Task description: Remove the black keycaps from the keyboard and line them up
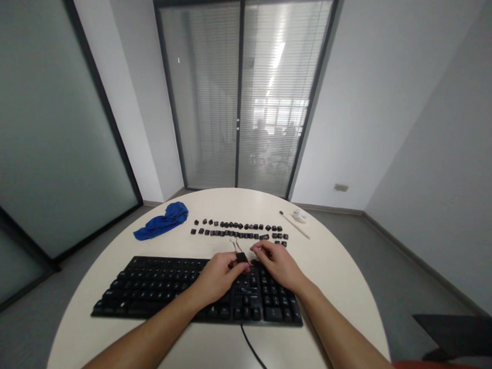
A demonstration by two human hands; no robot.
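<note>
A black keyboard lies on the round table with its cable running towards me. Above its right half, my left hand is closed around the dark handle of a wire keycap puller, whose two thin prongs point away from me. My right hand hovers over the number pad, just right of the puller. Its thumb and fingers are drawn together, and whatever they hold is too small to make out. Beyond the hands, loose black keycaps lie in rows on the table.
A crumpled blue cloth lies at the table's far left. At the far right are a thin brush and a small white crumpled item. The cream table has a rounded edge. A dark chair part shows at lower right.
</note>
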